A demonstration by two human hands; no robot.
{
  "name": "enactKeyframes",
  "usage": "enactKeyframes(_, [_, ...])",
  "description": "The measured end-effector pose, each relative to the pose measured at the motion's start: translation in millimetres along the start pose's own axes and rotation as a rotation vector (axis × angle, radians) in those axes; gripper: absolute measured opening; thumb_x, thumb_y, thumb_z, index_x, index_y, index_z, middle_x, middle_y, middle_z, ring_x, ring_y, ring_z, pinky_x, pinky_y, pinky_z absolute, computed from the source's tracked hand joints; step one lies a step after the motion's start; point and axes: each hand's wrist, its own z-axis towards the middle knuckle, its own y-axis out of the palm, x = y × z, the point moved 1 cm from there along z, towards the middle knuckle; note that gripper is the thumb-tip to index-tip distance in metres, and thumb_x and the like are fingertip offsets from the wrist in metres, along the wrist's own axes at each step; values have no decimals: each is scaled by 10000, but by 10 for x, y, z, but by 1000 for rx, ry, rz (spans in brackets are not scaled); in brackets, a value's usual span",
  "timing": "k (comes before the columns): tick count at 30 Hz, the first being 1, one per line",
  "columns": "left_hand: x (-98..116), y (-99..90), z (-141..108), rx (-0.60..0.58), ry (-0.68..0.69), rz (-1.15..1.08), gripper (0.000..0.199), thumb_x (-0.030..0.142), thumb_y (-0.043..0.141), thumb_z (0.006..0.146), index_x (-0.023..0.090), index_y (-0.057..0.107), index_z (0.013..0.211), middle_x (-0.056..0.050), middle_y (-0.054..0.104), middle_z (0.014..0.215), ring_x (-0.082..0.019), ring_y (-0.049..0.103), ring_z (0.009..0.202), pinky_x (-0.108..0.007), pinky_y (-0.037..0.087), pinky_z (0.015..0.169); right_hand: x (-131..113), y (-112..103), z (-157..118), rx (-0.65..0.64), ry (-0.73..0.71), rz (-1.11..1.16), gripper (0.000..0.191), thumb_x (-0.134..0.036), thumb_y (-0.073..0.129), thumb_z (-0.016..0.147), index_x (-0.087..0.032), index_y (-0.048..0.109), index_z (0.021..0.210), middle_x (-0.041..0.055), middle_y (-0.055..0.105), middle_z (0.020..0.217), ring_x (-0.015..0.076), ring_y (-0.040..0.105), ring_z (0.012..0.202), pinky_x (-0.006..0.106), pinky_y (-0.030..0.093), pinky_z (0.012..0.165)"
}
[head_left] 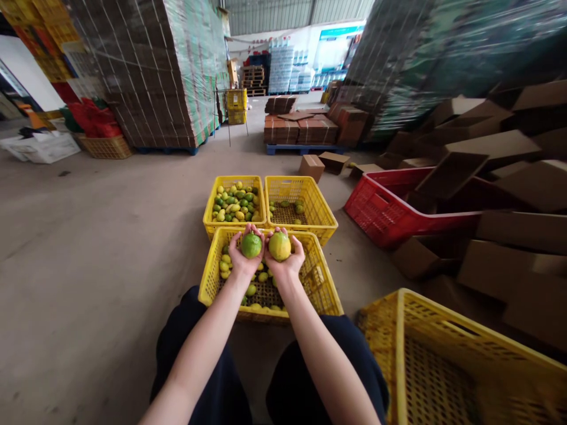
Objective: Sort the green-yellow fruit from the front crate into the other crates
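Palm up, my left hand (241, 260) cradles a green citrus fruit (251, 245), fingers curled round its far side. Beside it my right hand (287, 264) holds a larger, yellow-green citrus fruit (279, 246) the same way. Both hands are side by side above the near yellow crate (325, 289), where several yellow and green fruits (225, 266) lie on the slotted bottom. My forearms and hands hide part of that crate.
Beyond stand a yellow crate (208, 211) full of mixed green and yellow fruit and another yellow crate (325, 209) with a few green ones. A large yellow crate (401, 348) is near right. Cardboard boxes (491, 260) surround a red crate (376, 206). Wrapped pallet stacks (146, 77) rise behind.
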Motion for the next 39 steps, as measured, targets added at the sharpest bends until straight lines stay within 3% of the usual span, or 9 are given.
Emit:
enactKeyframes(12, [-9,-27,15,-5,-35,-54,244,232,469,840,145,697,847,-39,676,766,-115,636,709,-233,527,758,12,0,-1,2,11,-10,162,-251,530,661,-212,608,797,-12,689,719,140,655,631,266,562,642])
enactKeyframes(21, [-32,-50,34,32,22,-72,263,227,457,835,142,706,844,-45,668,747,-124,622,685,-252,522,742,42,-57,20,78,11,60,149,-235,485,718,-199,586,822,-1,671,694,152,642,622,291,564,623])
enactKeyframes(39, [-45,-48,39,55,43,-63,279,225,429,829,146,676,728,-43,631,698,-119,600,658,-243,512,730,68,-102,45,95,3,51,100,-203,490,695,-200,564,764,-8,668,676,154,648,609,290,568,633])
